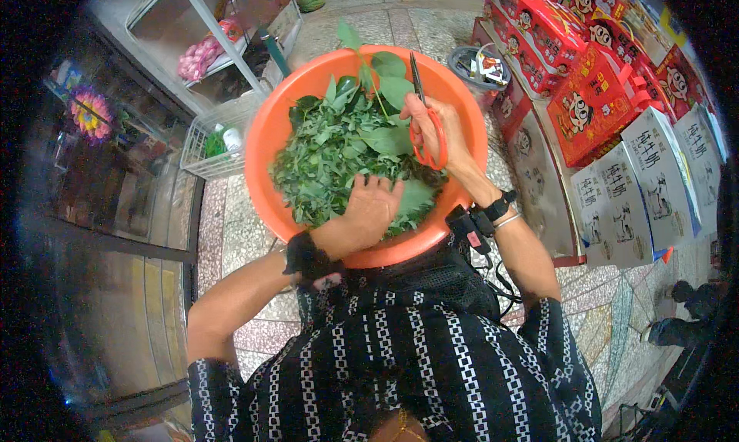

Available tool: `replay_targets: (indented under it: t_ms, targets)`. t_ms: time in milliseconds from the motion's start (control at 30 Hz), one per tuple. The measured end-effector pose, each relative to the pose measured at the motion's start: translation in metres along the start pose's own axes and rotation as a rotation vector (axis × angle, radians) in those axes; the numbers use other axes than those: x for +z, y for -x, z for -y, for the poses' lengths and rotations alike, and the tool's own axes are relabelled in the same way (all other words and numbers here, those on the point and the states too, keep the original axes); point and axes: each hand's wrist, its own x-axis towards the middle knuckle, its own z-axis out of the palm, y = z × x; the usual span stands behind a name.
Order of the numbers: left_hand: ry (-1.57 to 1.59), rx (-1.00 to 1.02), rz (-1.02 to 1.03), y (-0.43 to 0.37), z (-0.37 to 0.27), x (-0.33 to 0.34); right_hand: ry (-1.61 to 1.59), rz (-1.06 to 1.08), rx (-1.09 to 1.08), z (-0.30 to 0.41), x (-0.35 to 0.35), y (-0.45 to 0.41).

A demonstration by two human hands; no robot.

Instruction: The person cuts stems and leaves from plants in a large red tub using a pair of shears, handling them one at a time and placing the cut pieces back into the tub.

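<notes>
A large orange plastic basin (267, 124) in front of me holds a heap of cut green leaves (329, 153). My right hand (430, 130), over the basin's right side, grips red-handled scissors (437, 142) with the dark blades pointing away from me. A leafy green stem (378, 90) stands up beside that hand, at its fingers; whether they pinch it is not clear. My left hand (372, 208) lies palm down with fingers spread on the leaves near the basin's close edge, a broad leaf (417, 199) beside its fingertips. Nothing shows gripped in it.
Red gift boxes (594, 104) and white milk cartons (618, 205) are stacked at right, near a small bin (479, 67). At left are a white wire basket (213, 148), a shelf with a net bag of garlic (199, 58) and a glass door (115, 303). A watermelon (312, 0) lies farther off.
</notes>
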Motion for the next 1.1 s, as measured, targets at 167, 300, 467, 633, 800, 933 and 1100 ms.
replay_targets:
  t_ms: [167, 300, 467, 633, 800, 933, 1100]
  targets:
    - [0.036, 0.125, -0.02, -0.002, 0.017, 0.0, 0.042, 0.043, 0.072, 0.003, 0.001, 0.003]
    - [0.407, -0.118, -0.037, 0.0, 0.043, -0.013, 0.039, 0.114, 0.018, 0.006, 0.004, 0.005]
    - [0.448, -0.186, 0.266, -0.011, 0.041, -0.01, 0.062, 0.112, -0.002, 0.004, 0.01, 0.005]
    - [0.455, -0.192, 0.211, -0.014, 0.019, -0.003, 0.114, 0.113, -0.057, 0.005, 0.006, 0.007]
    - [0.609, -0.235, 0.148, -0.011, 0.052, -0.023, 0.03, 0.19, 0.031, 0.011, 0.006, 0.008]
    - [0.937, -0.263, -0.07, -0.003, 0.085, -0.038, 0.007, 0.45, 0.042, 0.015, 0.01, 0.013]
    - [1.3, -0.334, -0.382, -0.002, 0.085, -0.044, -0.12, 0.511, 0.144, 0.026, 0.014, 0.018]
